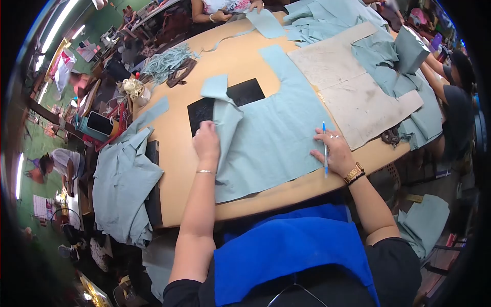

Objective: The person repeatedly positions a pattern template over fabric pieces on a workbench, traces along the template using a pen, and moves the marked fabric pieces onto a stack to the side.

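A pale blue-green cut fabric piece [276, 138] lies in front of me on the table, its left edge lifted and folded over. My left hand [206, 139] pinches that left edge, fingers closed. On the fabric's right edge rests my right hand [335, 153], with a blue-and-clear pen [325, 153] held between its fingers. A black flat sheet [246, 92] shows partly from under the fabric. Close by my right hand, a worn beige pattern board [353, 77] lies on the table.
Fabric pieces [125, 179] hang over the table's left edge. Thin fabric strips [169, 64] are heaped at the far left beside a white cup [140, 92]. More fabric [378, 56] is piled right. One co-worker [227, 10] handles fabric across the wooden table [240, 53]; another [455, 92] stands right.
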